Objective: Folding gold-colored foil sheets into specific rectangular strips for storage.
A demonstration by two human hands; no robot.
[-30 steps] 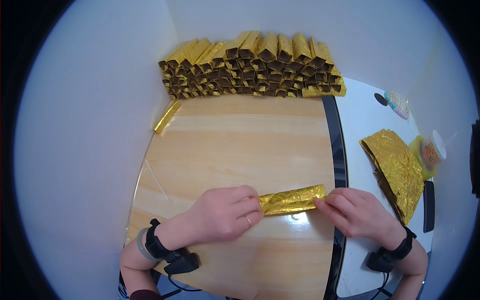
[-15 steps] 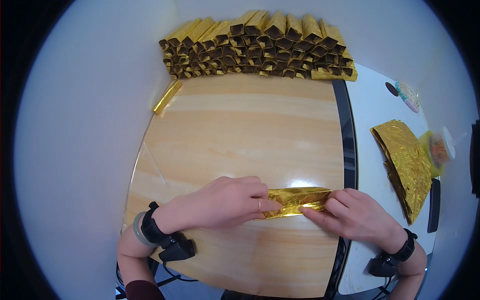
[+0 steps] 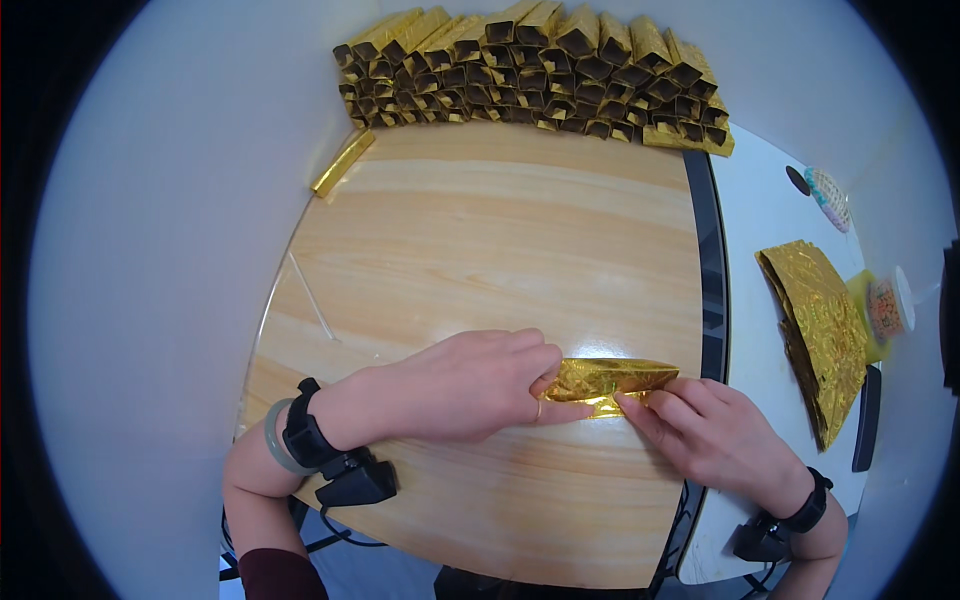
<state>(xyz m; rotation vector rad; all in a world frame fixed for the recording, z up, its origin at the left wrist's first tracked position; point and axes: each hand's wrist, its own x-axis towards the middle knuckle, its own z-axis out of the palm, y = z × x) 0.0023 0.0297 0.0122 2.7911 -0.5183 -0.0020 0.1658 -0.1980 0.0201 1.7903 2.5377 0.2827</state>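
A folded sheet of gold foil paper (image 3: 622, 376) lies across the near right part of the wooden tabletop (image 3: 480, 250). My left hand (image 3: 480, 385) is closed on its left end, with the fingers curled over the upper fold and one finger pressed along the lower edge. From the right, my right hand (image 3: 708, 432) pinches the lower flap near the right end, its thumb and fingertips at the crease. The upper part of the foil stands up as a ridge above the flat lower strip. Some fingertips are hidden behind the fold.
A stack of gold foil tubes (image 3: 530, 75) runs along the far edge. One gold strip (image 3: 343, 163) lies at the far left, near a thin clear stick (image 3: 312, 295). A gold foil sheet stack (image 3: 815, 330) and a lidded cup (image 3: 888, 307) stand on the white side table (image 3: 740, 225).
Both hands and the foil sit slightly farther right and up in the picture. My left fingers have curled more, and the foil's upper side stands up more. The whole view has shifted a little.
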